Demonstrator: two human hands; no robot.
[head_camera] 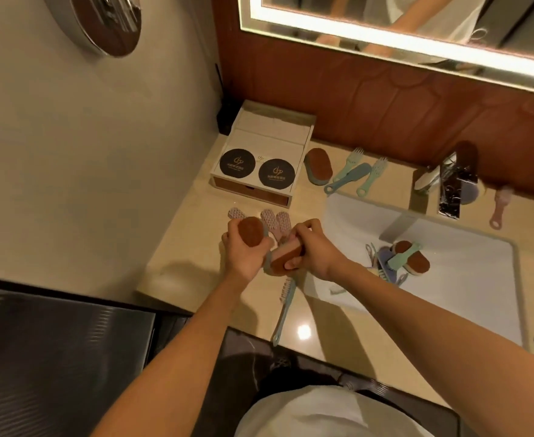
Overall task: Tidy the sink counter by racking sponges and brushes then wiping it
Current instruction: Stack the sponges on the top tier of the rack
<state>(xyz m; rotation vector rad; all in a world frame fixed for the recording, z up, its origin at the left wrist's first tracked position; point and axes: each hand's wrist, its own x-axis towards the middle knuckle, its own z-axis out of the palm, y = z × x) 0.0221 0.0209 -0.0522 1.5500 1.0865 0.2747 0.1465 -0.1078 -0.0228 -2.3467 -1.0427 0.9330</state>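
Note:
My left hand [243,253] grips an oval brown sponge [251,231] above the beige counter [190,247]. My right hand [314,250] holds a second brown and pink sponge [286,258] right beside it, and the two sponges touch. Several pink brushes [273,220] lie just behind my hands. A long green brush [284,305] rests on the counter below my hands. Another brown sponge [319,165] and green brushes [358,173] lie at the back by the wall. In the white sink [467,279] a sponge [415,257] and several brushes are piled.
A white box [259,184] with two black round coasters stands at the back left. The chrome faucet [448,184] rises behind the sink, with a pink brush [500,206] to its right. A lit mirror hangs above. The counter's front edge is dark.

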